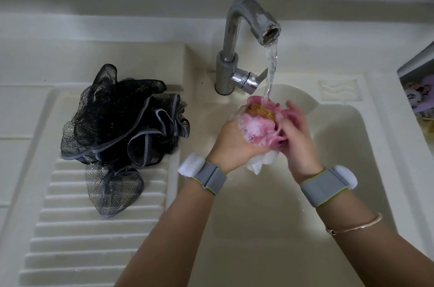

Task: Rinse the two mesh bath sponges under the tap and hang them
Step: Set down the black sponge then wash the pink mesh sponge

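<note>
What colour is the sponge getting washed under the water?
Pink, with white foam on it. The head view shows the sponge held in both hands.

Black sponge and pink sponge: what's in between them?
In the head view, only bare sink rim lies between the black sponge and the pink sponge. The tap stands further back, not between them.
</note>
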`<state>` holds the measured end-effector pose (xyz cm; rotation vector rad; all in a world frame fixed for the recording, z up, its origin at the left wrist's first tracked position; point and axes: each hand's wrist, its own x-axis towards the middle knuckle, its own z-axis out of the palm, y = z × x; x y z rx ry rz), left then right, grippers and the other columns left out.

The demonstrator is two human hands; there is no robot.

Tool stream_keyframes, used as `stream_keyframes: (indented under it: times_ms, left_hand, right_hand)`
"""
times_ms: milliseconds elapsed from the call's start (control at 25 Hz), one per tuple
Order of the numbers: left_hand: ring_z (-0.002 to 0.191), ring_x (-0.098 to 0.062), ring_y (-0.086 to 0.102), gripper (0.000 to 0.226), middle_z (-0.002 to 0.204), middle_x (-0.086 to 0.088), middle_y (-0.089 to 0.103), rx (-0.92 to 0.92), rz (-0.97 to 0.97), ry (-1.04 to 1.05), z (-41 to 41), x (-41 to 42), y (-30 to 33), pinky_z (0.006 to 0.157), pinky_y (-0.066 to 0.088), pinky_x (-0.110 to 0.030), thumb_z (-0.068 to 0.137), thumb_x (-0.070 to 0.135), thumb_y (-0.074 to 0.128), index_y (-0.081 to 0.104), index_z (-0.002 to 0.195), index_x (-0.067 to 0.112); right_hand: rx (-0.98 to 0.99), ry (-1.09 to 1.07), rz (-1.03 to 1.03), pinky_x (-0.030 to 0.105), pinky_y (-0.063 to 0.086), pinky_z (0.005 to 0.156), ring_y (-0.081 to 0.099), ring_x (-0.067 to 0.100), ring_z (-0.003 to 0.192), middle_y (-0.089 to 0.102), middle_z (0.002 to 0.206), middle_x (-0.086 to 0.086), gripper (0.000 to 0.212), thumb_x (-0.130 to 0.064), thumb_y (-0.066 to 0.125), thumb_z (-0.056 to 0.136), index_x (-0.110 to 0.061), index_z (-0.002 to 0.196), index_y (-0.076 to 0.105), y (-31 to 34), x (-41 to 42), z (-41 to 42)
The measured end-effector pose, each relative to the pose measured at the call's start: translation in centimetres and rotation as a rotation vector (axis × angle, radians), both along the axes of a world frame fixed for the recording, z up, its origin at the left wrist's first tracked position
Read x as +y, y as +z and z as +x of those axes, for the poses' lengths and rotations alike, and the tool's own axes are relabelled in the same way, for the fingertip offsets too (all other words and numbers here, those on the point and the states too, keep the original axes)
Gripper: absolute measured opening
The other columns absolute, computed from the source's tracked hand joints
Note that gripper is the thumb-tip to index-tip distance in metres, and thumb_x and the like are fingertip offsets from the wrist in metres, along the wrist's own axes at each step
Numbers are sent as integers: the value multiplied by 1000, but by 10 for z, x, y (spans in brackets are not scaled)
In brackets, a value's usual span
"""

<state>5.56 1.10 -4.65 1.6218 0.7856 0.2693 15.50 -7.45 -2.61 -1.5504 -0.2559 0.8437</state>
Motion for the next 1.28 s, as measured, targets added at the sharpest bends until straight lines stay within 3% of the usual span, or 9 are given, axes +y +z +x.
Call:
stream_keyframes:
  times_ms: [200,360,560,680,760,880,1040,1160,1280]
  left_hand:
    - [102,-18,60,57,108,0,64,19,117,-49,2,-7,11,91,49,-30,66,30,66,57,120,16]
    - [99,-22,64,36,105,-4,68,134,232,-84,4,-5,13,83,53,-31,78,18,58,62,112,11]
    - [94,-14,61,57,102,4,65,103,218,-48,5,-6,1,67,40,-4,63,25,65,57,119,24]
    - [88,-13,63,57,101,3,65,90,225,-17,6,-3,-2,77,50,-18,57,35,70,56,111,36]
    - [89,-15,61,66,104,-2,62,117,201,-4,4,1,-1,79,50,-23,56,40,75,54,118,37]
    - [101,-19,58,70,117,-5,58,150,255,-56,6,1,1,88,44,-21,66,38,70,52,132,25]
    - [100,-21,61,61,109,-7,60,104,153,19,3,-1,2,89,51,-32,59,36,69,57,118,27]
    - [92,-20,66,50,103,-6,65,116,13,113,-1,11,-1,85,55,-37,54,32,75,60,101,34]
    - [90,-18,69,54,96,-1,71,116,-66,118,-1,11,2,85,56,-39,48,37,79,61,98,27]
  right_hand:
    - [-439,328,-113,33,43,104,52,10,121,53,129,3,81,-52,77,60,-24,131,49,-1,0,-14]
    - [-538,181,-420,28,46,85,54,9,99,57,108,-3,49,-53,71,71,-33,112,55,9,17,-21]
    - [-544,150,-654,29,43,63,60,27,79,63,80,2,26,-47,51,84,-22,78,51,10,42,-14]
    - [-318,100,-362,39,51,82,65,32,93,65,85,4,24,-29,46,97,-24,75,57,8,35,-7]
    - [-230,131,-161,34,52,79,67,18,86,67,83,-4,16,-40,55,89,-29,80,62,8,24,-6]
    - [-428,308,-212,17,48,76,64,5,89,67,90,-10,39,-55,69,63,-38,96,59,1,19,-11]
    - [-354,230,-177,22,50,78,64,11,84,65,79,-14,15,-50,59,77,-37,84,57,3,27,-8]
    - [-273,487,62,18,46,92,58,-3,107,59,118,-11,59,-24,75,76,-23,127,47,-1,0,-3]
    - [-496,655,-159,34,41,107,44,10,130,42,142,-1,122,-43,90,52,-22,149,18,-21,-13,-4]
